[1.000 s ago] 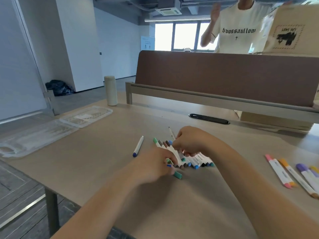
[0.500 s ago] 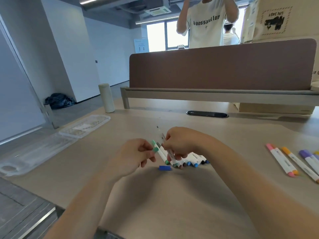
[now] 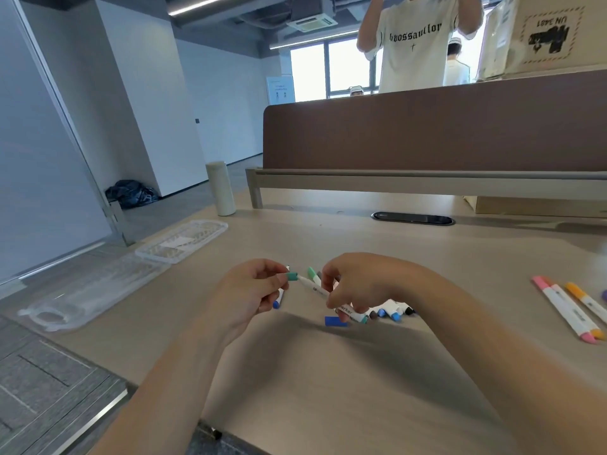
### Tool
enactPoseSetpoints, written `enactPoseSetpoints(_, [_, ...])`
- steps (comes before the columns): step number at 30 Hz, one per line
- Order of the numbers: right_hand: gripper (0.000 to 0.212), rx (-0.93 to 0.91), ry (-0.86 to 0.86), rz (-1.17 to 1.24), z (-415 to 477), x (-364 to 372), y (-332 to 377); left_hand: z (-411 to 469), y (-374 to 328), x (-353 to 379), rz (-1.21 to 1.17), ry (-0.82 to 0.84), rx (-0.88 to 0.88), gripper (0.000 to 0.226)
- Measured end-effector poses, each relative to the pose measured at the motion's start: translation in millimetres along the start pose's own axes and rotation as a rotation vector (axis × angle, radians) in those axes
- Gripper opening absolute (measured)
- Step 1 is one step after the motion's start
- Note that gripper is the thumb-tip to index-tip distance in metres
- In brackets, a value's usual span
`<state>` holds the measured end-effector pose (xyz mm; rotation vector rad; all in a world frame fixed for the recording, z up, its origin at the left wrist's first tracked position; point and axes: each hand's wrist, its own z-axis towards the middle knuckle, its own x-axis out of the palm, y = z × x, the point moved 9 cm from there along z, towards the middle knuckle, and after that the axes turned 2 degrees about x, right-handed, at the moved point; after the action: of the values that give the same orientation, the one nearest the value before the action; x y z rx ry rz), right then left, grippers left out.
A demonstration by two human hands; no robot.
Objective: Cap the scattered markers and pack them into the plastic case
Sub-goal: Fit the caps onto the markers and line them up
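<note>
Teal cap [image 3: 291, 276]: pinched between thumb and fingertip of left hand [image 3: 253, 290], meeting the tapered end of white marker [image 3: 312, 287]. Cannot tell how far it is seated.
White marker: held slanting above the desk [image 3: 328, 389], its barrel gripped in the curled fingers of right hand [image 3: 358, 284].
Green-capped marker end [image 3: 312, 272] sticks up just behind it.
Blue-tipped marker [image 3: 277, 303] shows below the left fingers; held or lying, cannot tell.
Loose blue cap [image 3: 335, 321] on the desk at 6 o'clock of the right hand.
Marker cluster [image 3: 391, 312] lies under that hand, toward 4 o'clock.
Pink marker [image 3: 563, 311] and orange marker [image 3: 586, 303] at 3 o'clock, well apart.
Plastic case [image 3: 92, 290], clear, lying open at 9–10 o'clock near the desk edge.
Pale bottle [image 3: 220, 188] stands at 11 o'clock.
Brown divider [image 3: 427, 136] at 12 o'clock.
</note>
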<state>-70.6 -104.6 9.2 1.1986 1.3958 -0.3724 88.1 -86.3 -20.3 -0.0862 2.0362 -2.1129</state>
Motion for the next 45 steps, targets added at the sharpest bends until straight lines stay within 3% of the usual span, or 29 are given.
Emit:
enactPoseSetpoints(16, [0.014,-0.102,-0.123,0.047,11.0,-7.6,-7.0,6.4,4.5,15.1,0.000,-0.039,0.041,0.013])
enactPoseSetpoints(24, [0.012,-0.084,-0.111,0.035,15.4,-6.0,-13.2,7.9,8.3,19.4,-0.046,-0.027,0.029,0.012])
enactPoseSetpoints(27, [0.020,-0.042,-0.116,0.026,12.7,-11.5,-21.0,6.8,14.9,23.9,-0.063,-0.054,-0.015,0.012])
enactPoseSetpoints(30, [0.021,0.032,-0.146,0.043,11.8,-18.5,-32.9,6.5,21.1,26.2,0.128,-0.074,-0.036,0.012])
enactPoseSetpoints(34, [0.024,0.076,-0.181,0.053,16.5,-19.3,-41.4,4.3,11.9,44.2,0.565,0.051,0.074,0.010])
enactPoseSetpoints(38, [0.028,0.100,-0.179,0.033,22.1,-13.2,-44.9,-4.0,13.1,62.9,0.674,0.189,0.079,0.017])
enactPoseSetpoints(45, [0.031,0.102,-0.237,0.001,28.7,-12.0,-43.6,-10.0,12.0,77.7,0.788,0.236,0.097,0.013])
